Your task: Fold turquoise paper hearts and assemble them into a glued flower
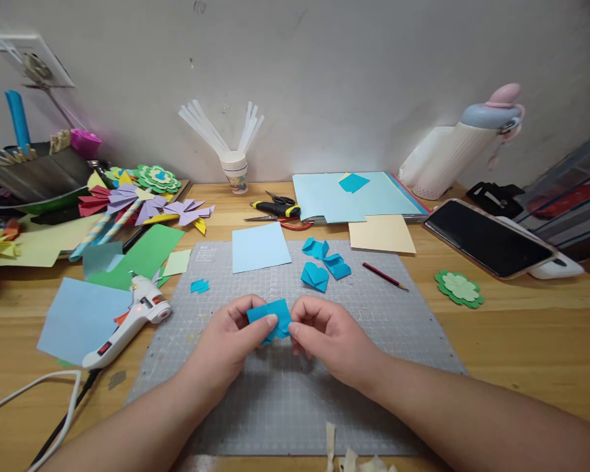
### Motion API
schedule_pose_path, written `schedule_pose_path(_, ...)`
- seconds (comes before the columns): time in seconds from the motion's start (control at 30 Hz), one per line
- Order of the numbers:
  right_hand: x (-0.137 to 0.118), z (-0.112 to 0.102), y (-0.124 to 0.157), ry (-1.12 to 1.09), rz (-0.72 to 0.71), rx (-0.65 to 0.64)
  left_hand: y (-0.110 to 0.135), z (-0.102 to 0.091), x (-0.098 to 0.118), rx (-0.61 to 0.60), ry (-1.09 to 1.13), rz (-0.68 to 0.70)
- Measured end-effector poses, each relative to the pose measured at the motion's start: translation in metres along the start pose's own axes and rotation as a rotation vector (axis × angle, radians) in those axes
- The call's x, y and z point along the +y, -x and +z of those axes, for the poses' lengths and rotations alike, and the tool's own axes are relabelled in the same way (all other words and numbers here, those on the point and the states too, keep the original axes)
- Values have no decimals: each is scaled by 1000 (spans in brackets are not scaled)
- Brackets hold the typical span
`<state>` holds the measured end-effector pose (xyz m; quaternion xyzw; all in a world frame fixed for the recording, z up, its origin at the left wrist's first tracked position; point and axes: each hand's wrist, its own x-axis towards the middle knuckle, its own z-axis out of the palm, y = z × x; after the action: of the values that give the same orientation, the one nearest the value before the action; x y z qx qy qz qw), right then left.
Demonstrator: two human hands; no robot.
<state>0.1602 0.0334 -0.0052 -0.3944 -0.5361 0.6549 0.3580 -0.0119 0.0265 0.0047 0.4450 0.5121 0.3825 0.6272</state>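
A folded piece of blue paper (272, 316) is pinched between both hands over the grey cutting mat (295, 387). My left hand (226, 344) grips its left side with thumb and fingers closed. My right hand (327, 337) grips its right side, fingers curled. Just beyond lie three folded blue paper pieces: a heart shape (314, 276), another (315, 248) and a third (337, 266). A small blue scrap (199, 286) lies on the mat to the left.
A white glue gun (130, 319) lies left of the mat, cord trailing. A pale blue sheet (259, 246), red pencil (385, 276), scissors (275, 207), tilted phone (486, 238), green paper flower (459, 288), cup of straws (235, 172), a bottle (472, 144) and paper crafts (142, 203) surround it.
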Motion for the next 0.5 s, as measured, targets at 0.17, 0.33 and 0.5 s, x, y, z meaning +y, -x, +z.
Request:
schedule_pose_path(0.17, -2, -1, 1, 1, 6, 40, 1, 4, 3, -10, -24, -21)
schedule_pose_path(0.33, -5, -2, 1, -103, 65, 10, 2, 4, 5, -8, -24, -26)
schedule_pose_path(0.5, 0, -3, -3, -59, 64, -43, 1, 2, 4, -11, -3, -21)
